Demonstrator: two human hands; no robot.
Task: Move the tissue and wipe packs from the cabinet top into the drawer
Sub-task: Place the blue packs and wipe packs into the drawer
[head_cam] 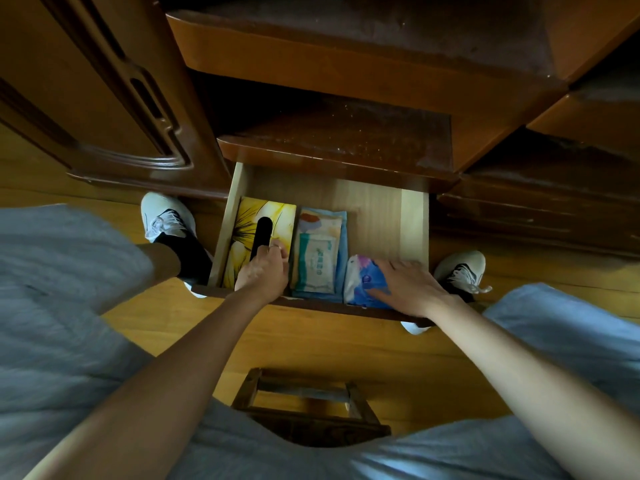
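The drawer [414, 220] stands pulled out below the cabinet top [346, 133]; inside, the tissue box [249, 216] lies along the left wall, the wipe packs [320, 251] just right of it in the middle, one upon another; the tissue pack [362, 282] sits in the front right corner; the left hand [265, 271] rests on the tissue box's near end, the right hand [408, 284] on the tissue pack; the back right of the drawer floor is bare; a stool [311, 407] stands on the floor before the drawer front.
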